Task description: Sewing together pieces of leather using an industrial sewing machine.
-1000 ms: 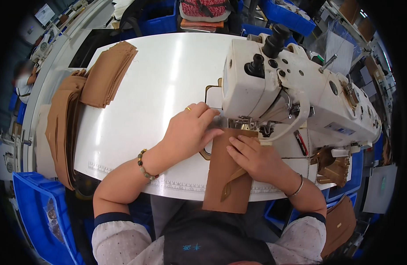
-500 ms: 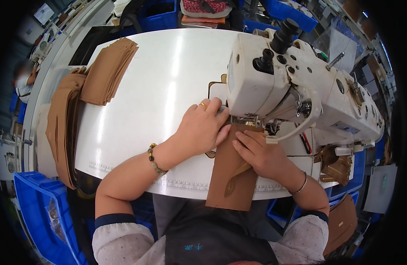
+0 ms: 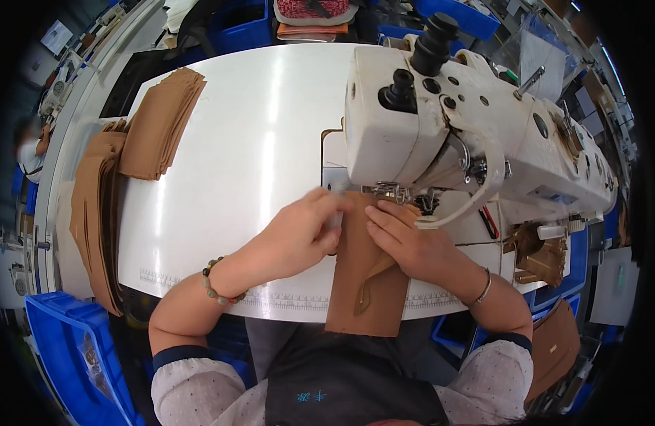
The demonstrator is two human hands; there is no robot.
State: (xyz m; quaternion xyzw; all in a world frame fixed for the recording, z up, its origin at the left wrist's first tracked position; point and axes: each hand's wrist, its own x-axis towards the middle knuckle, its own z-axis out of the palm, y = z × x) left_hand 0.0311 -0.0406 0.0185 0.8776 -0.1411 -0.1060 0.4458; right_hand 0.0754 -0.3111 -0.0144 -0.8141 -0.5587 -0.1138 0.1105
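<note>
A long brown fabric piece (image 3: 352,277) lies lengthwise under the front of the white sewing machine (image 3: 384,142), its near end hanging past the table edge. A narrow olive-tan strip (image 3: 363,298) rests on it. My right hand (image 3: 406,238) is open, fingers stretched flat on the fabric just before the presser foot (image 3: 388,192). My left hand (image 3: 306,231) is at the fabric's left edge, thumb and forefinger apart. Its fingertips are smeared by motion, and whether they touch the cloth I cannot tell.
Stacked brown fabric pieces (image 3: 160,124) lie at the table's far left, beside a folded brown pile (image 3: 96,213) hanging over the edge. Blue bins (image 3: 72,348) stand at lower left and right. A red-and-black tool (image 3: 489,221) and brown pieces (image 3: 544,255) lie right of the machine.
My left hand has drawn back from the needle area toward me and left. My right hand stays flat on the fabric. The whole view has shifted slightly.
</note>
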